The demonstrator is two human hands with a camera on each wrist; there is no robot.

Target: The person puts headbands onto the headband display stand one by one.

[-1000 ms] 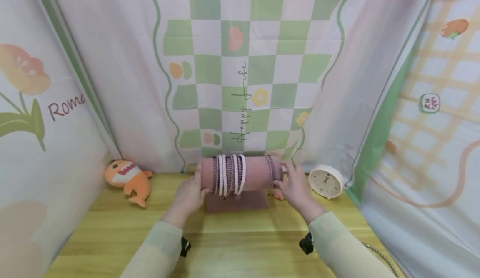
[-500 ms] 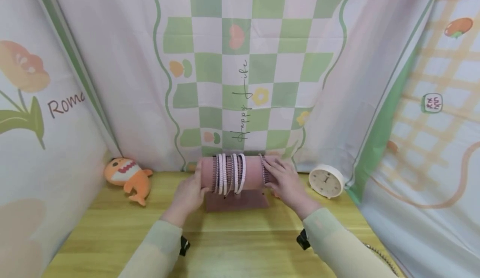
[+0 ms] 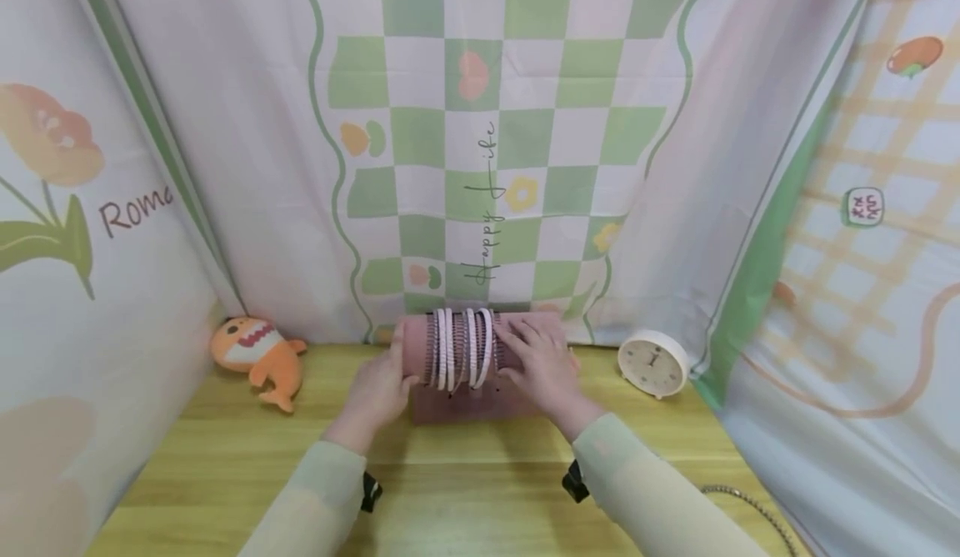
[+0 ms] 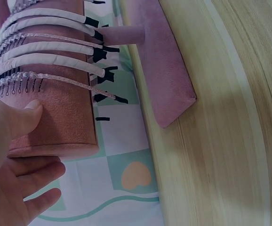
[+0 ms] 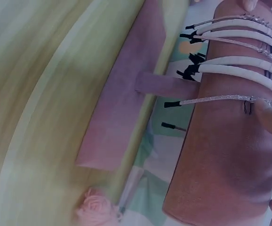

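Observation:
A pink velvet headband stand, a padded roll on a post and flat base, stands at the back of the table. Several white headbands and sparkly headbands with comb teeth sit close together around its left and middle. My left hand grips the roll's left end, thumb on the front and fingers at the end face. On the roll's right half, my right hand holds the rightmost sparkly headband between thumb and fingers, close beside the white ones. Its far side is hidden.
An orange shark plush lies at the left. A round white clock stands at the right, against the curtain. A pink rose ornament lies right of the stand, and a beaded dark band at the front right.
My right hand has slid the sparkly headband leftward along the roll, from near its right end to beside the white headbands. My left hand has stayed at the left end.

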